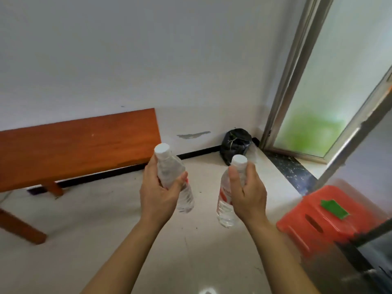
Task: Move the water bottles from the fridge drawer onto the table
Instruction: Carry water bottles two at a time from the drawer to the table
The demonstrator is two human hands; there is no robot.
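Observation:
My left hand (pixel 158 193) grips a clear water bottle (pixel 169 170) with a white cap, held upright and tilted slightly left. My right hand (pixel 248 193) grips a second clear water bottle (pixel 224 200) with a white cap and a red label. Both bottles hang in the air above the pale floor, in the middle of the view. The brown wooden table (pixel 74 147) stands to the left against the white wall; its top shows nothing on it in view. A dark edge at the bottom right may be the fridge (pixel 373 257), blurred.
An orange plastic stool (pixel 318 221) with a green piece on top stands at the right. A black plastic bag (pixel 234 145) sits in the corner by a frosted glass door (pixel 322 102) with a metal frame. Pale tiled floor spreads between me and the table.

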